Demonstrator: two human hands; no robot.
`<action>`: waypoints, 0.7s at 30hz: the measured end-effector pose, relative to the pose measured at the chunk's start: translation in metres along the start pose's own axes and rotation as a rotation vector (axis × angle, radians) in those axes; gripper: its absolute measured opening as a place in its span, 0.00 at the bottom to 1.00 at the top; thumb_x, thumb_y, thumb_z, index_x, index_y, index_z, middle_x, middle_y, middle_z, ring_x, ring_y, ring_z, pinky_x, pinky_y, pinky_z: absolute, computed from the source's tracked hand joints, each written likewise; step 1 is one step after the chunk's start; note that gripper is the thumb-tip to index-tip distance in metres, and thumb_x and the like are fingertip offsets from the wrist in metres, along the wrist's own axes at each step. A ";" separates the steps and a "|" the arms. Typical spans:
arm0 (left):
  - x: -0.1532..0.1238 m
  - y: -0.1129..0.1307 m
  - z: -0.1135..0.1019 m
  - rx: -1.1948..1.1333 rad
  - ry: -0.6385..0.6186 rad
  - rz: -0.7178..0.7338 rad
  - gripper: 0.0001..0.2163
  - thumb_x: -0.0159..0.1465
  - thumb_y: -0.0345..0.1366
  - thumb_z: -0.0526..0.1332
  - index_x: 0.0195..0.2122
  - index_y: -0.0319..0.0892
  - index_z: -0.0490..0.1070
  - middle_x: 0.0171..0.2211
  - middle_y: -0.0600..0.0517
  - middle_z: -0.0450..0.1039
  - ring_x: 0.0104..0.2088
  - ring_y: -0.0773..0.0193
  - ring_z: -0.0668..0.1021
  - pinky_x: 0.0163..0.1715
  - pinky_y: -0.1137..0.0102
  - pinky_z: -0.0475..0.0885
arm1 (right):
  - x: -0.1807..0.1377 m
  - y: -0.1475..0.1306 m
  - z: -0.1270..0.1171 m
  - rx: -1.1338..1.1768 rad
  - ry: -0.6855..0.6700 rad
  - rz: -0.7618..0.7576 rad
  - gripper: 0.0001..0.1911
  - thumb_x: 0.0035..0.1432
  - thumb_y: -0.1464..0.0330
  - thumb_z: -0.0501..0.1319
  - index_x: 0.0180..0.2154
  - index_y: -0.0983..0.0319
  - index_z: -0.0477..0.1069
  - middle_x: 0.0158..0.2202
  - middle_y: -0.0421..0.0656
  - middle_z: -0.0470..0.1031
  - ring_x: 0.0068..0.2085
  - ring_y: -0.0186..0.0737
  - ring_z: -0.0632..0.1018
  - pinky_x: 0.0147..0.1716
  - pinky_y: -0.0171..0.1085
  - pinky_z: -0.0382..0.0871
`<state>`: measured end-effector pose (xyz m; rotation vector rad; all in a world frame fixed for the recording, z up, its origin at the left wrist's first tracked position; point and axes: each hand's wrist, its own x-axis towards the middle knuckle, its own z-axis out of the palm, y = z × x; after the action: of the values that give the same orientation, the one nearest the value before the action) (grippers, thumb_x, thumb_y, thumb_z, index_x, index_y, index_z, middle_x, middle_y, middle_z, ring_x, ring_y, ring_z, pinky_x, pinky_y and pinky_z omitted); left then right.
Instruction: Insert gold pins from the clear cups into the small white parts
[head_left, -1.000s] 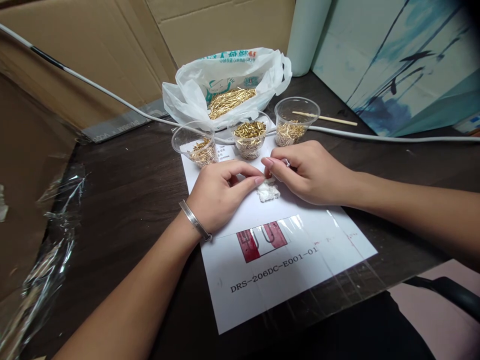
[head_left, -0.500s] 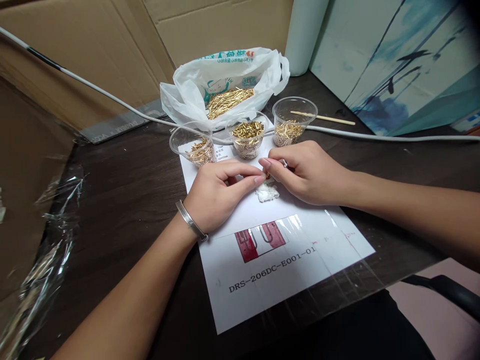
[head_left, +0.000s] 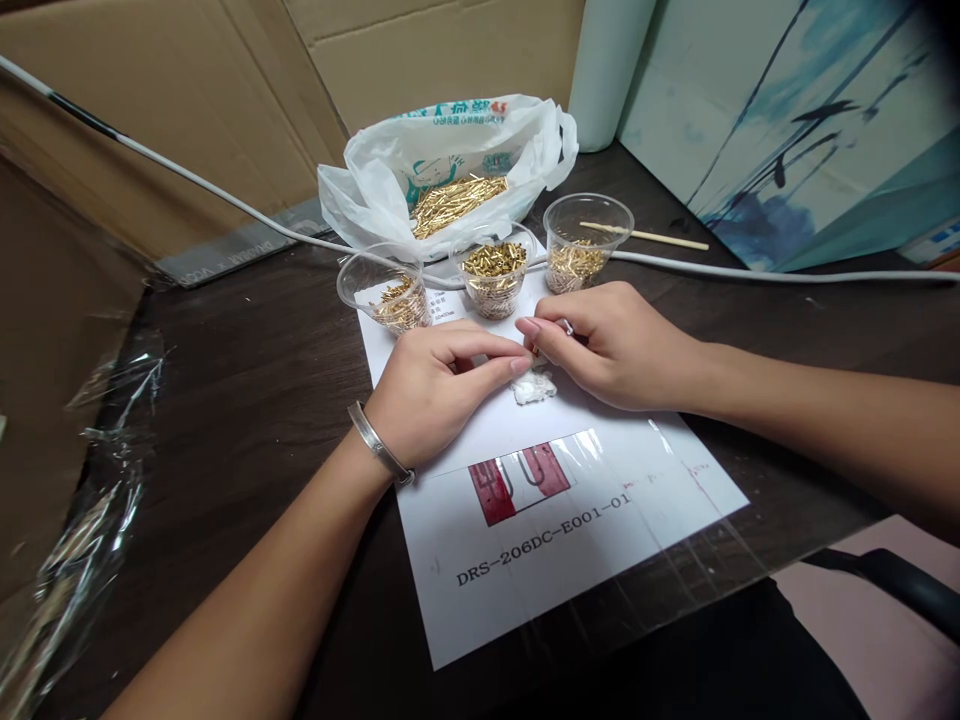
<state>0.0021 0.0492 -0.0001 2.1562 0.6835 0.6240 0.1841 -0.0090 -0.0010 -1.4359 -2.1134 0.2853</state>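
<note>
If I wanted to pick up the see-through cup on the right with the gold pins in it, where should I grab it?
Probably grab the right cup around its side wall, near the rim, coming from the right. It stands upright with its mouth open, so a top pinch might tip pins out. The right side is bare table; the middle cup stands to its left and the right hand lies in front.

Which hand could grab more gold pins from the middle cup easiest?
Probably the right hand: its fingers lie just in front of the middle cup. The left hand sits lower on the paper, nearer the left cup. Both are pinching something tiny together.
</note>
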 end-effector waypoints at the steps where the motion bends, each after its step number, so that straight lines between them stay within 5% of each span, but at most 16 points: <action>1: 0.000 0.000 0.000 0.005 -0.003 0.001 0.06 0.59 0.35 0.62 0.34 0.42 0.78 0.31 0.52 0.77 0.29 0.68 0.74 0.30 0.71 0.68 | 0.000 0.000 0.000 0.001 -0.002 -0.001 0.19 0.64 0.64 0.49 0.21 0.62 0.58 0.18 0.36 0.59 0.21 0.30 0.58 0.24 0.35 0.49; 21: -0.001 -0.001 0.001 0.170 -0.017 0.048 0.06 0.59 0.34 0.61 0.33 0.41 0.77 0.28 0.53 0.75 0.26 0.69 0.73 0.28 0.72 0.66 | -0.002 -0.001 0.002 -0.038 -0.032 0.011 0.18 0.65 0.63 0.46 0.24 0.61 0.60 0.22 0.39 0.63 0.24 0.32 0.61 0.26 0.35 0.50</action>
<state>0.0017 0.0482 -0.0018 2.3380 0.6991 0.5905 0.1824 -0.0108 -0.0031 -1.4745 -2.1477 0.2751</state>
